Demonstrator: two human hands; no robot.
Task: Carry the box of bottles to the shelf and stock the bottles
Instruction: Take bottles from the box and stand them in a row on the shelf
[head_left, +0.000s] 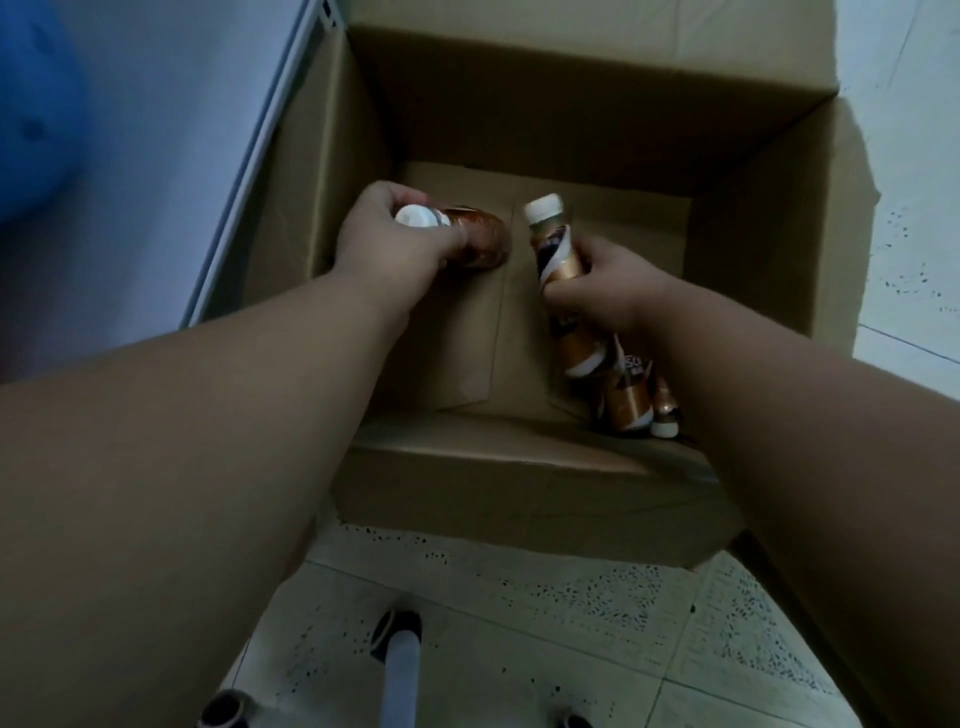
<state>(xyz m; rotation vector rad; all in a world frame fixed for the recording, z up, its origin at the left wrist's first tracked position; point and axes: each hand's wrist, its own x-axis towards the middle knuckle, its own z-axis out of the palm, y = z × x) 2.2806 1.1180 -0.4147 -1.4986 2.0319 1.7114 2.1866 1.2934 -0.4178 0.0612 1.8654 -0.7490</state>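
An open cardboard box (571, 119) stands on the tiled floor, and both my arms reach down into it. My left hand (387, 244) grips a brown bottle (480, 241) with a white cap near its neck, at the box's left side. My right hand (597, 280) is closed around the body of a second brown and white bottle (550, 239), its white cap pointing up. Two or three more bottles (628, 400) lie on the box bottom at the near right corner, partly hidden by my right forearm.
A white shelf post (260, 156) runs along the box's left side, with something blue (36, 114) blurred beyond it. Speckled floor tiles (519, 613) lie in front of the box. A pale bar (400, 670) and dark rounded shapes show at the bottom edge.
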